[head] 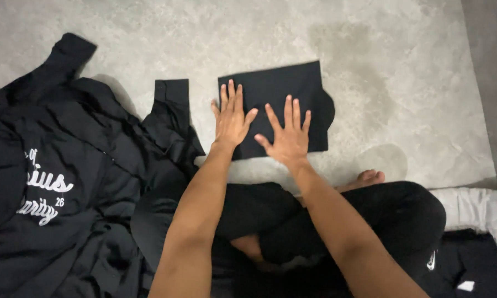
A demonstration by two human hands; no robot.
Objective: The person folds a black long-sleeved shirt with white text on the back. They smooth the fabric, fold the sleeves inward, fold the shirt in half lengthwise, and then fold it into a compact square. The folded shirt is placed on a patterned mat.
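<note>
While both palms press flat, left hand point(230, 120) and right hand point(286, 139) fingers spread on the folded black garment point(281, 91), grey floor point(381, 60) underneath, heap of black clothes point(66, 182) just left of it

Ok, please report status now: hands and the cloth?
Left hand and right hand flat, open, on folded black garment. Black clothes pile beside left, apart.
</note>
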